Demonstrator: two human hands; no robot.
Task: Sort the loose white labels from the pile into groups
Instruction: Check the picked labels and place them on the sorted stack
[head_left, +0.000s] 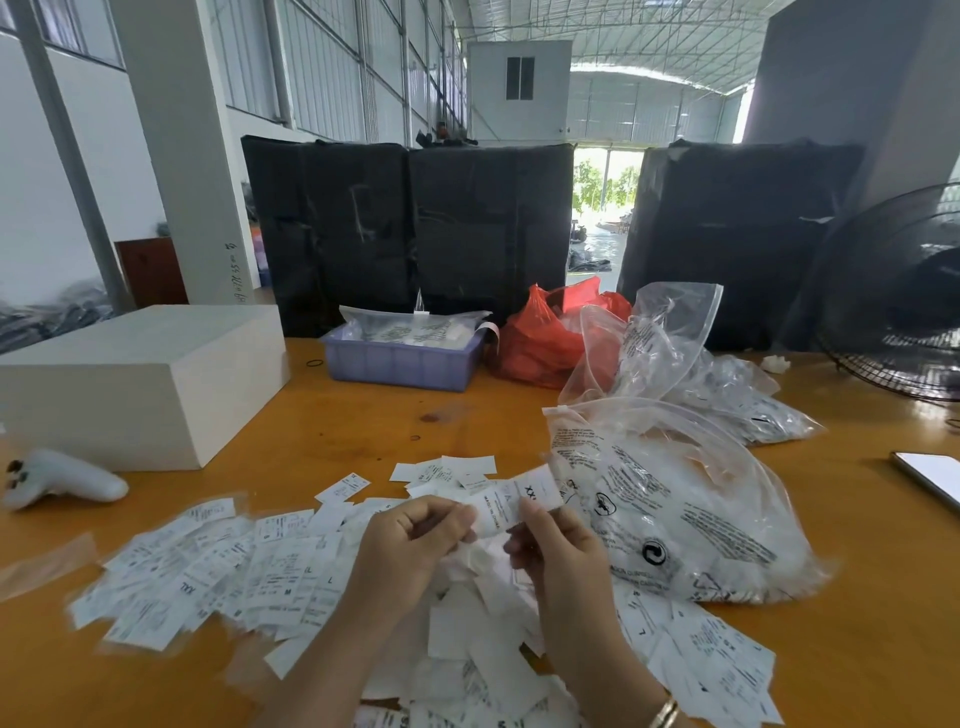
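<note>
Left hand: I pinch one end of the label.
Right hand: pinches its other end.
Pile: on the table, under my hands.
Tip: read the size mark, then drop it on matching ones.

Bare forearms, no sleeves; gold bangle on right wrist.

labels on table; box left, bags right, tray behind.
</note>
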